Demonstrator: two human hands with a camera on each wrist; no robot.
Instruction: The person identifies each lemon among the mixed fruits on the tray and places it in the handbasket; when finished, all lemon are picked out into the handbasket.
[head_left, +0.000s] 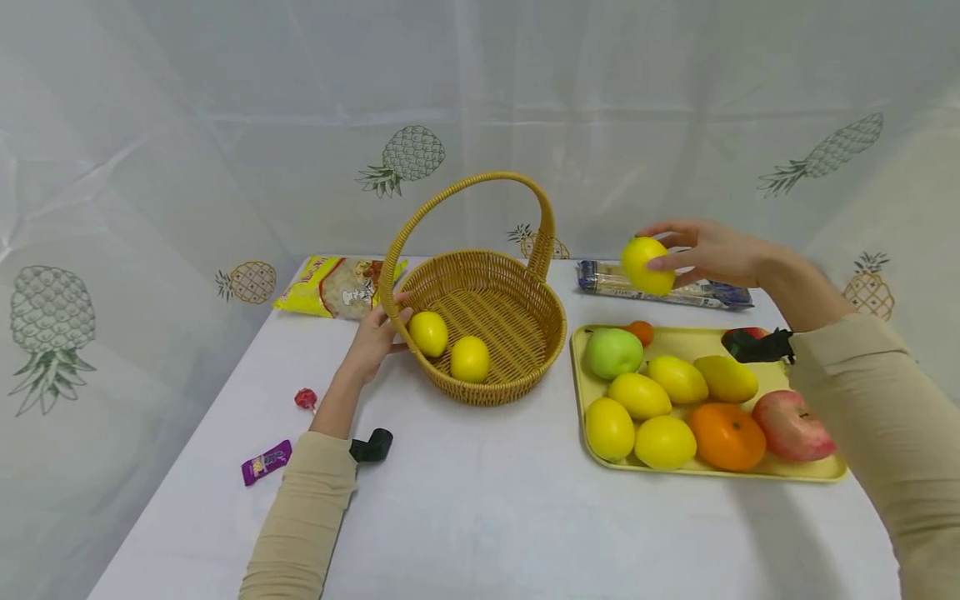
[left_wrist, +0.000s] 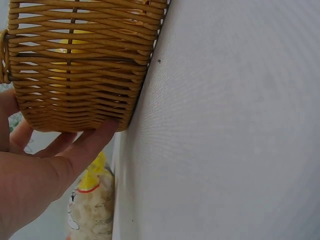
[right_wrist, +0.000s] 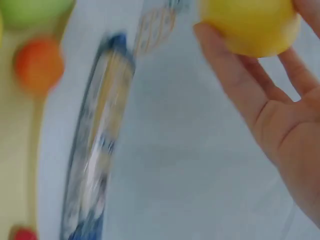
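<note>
Tan sleeves (head_left: pixel 877 417) up front, fruit tray (head_left: pixel 768 377) just past

Left hand (head_left: pixel 373 340) rests spread-fingered against the basket (head_left: pixel 487 396) (two lemons (head_left: pixel 428 334) inside, nice). Farther back, right hand (head_left: pixel 716 254) pinches another lemon (head_left: pixel 637 262) midair, fingers part-closed. Probably the carry step; next move calls for reaching over the basket and easing off.

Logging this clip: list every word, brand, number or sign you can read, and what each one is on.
None can be read with confidence.
Yellow bag: lettering on the front, too small to read.
Purple wrapper: pale print, too small to read.
Long packet: printing too blurred in the right wrist view and too small in the head view.
</note>
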